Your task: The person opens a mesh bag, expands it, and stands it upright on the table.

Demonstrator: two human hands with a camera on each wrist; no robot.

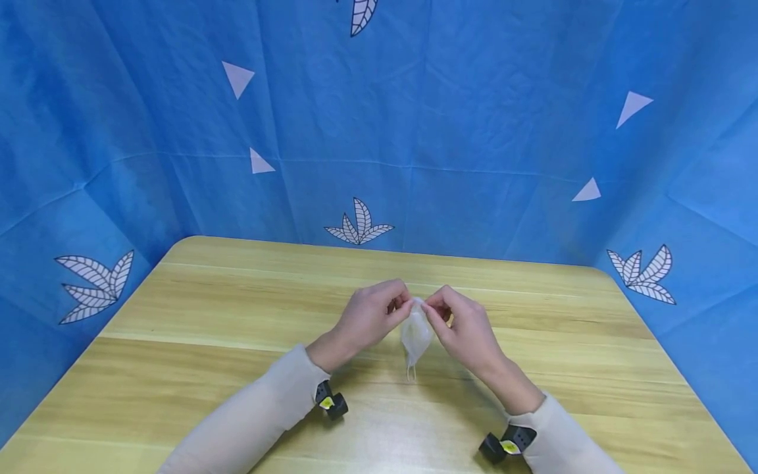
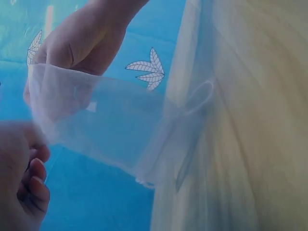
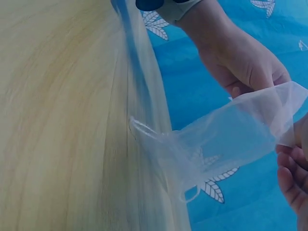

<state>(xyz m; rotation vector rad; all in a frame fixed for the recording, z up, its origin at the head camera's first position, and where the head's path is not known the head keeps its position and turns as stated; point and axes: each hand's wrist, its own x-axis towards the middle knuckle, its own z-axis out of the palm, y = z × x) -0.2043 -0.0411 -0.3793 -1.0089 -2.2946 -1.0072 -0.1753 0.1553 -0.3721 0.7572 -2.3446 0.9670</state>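
Note:
A small sheer white drawstring pouch (image 1: 416, 334) hangs between the two hands, above the table. My left hand (image 1: 374, 313) pinches one top corner of it between thumb and fingertips. The other top corner is pinched by my right hand (image 1: 466, 324). Its gathered drawstring end points downward, with thin cord loops (image 1: 411, 373) dangling below. In the left wrist view the mesh pouch (image 2: 120, 115) is stretched flat and see-through, and nothing shows inside it. The right wrist view shows the same pouch (image 3: 236, 130) with a cord loop on each side.
A light wood-grain table (image 1: 237, 296) with rounded far corners lies under both arms. Blue curtain (image 1: 462, 118) printed with white leaves and triangles surrounds its back and sides. Each wrist wears a black strap with a small camera, such as the right one (image 1: 493, 449).

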